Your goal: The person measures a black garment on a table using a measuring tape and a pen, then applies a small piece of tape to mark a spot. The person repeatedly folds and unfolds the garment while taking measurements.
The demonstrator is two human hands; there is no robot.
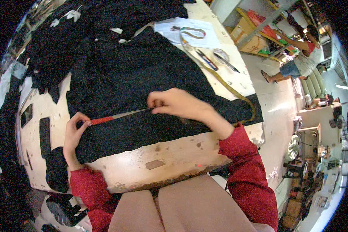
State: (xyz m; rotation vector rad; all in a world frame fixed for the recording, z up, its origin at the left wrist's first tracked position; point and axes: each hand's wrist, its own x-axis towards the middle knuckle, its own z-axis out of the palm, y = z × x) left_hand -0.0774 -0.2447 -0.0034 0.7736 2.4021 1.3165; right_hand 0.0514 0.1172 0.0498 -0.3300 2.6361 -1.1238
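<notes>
A tape measure (101, 120), red at one end and pale further along, stretches over black fabric (123, 73) on a worn wooden table. My left hand (74, 131) pinches its red end between thumb and fingers, at the fabric's left side. Near the middle, my right hand (183, 103) is closed on the tape with fingers curled, slightly above the cloth. Beyond the right hand, part of the tape is hidden under the wrist. A yellowish length of it (230, 88) loops round at the right and runs up to a printed sheet of paper (210, 33).
Two pens (207, 60) and a round clear object (220, 56) lie at the table's right. More dark cloth (50, 58) covers the far left, with cut-out pieces below. The table's front edge (143, 187) is close to my lap. Shelving (251, 34) and another person (301, 58) are at the upper right.
</notes>
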